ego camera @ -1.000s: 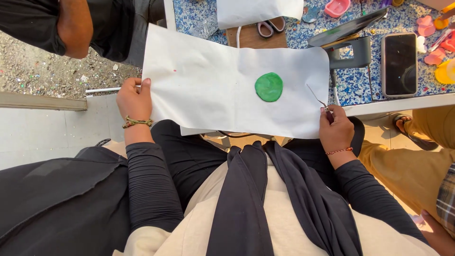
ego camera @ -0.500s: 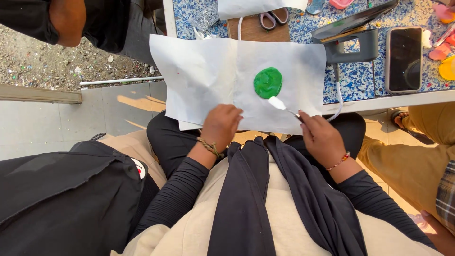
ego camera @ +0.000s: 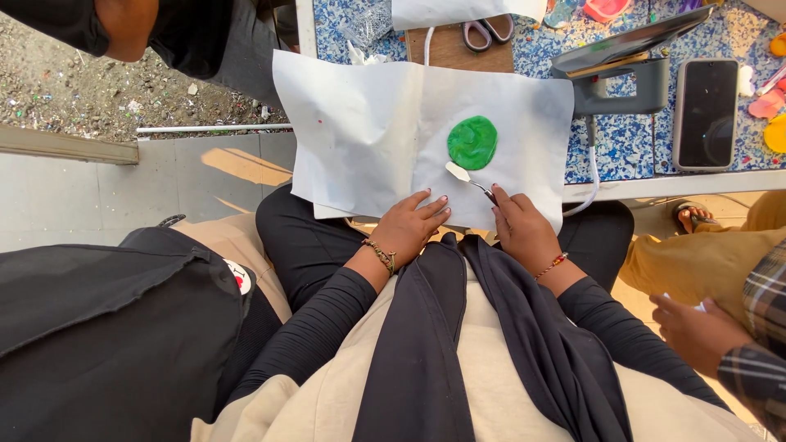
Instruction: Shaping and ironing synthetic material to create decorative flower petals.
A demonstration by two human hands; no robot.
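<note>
Dark-screened black phone (ego camera: 709, 113), seemingly off, on speckled tabletop (ego camera: 622, 147)

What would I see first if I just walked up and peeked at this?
The flat, round green clay disc jumps out, lying on a big white paper sheet that hangs over the edge of the blue speckled table. The right hand holds a thin tool with a pale flat blade just below the disc, while the left hand rests on the paper's near edge.

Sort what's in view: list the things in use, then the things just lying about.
In use: white paper sheet, green disc, small spatula tool in right hand, left hand pressing the sheet.
Lying about: scissors, phone, grey device, pink dish.
</note>
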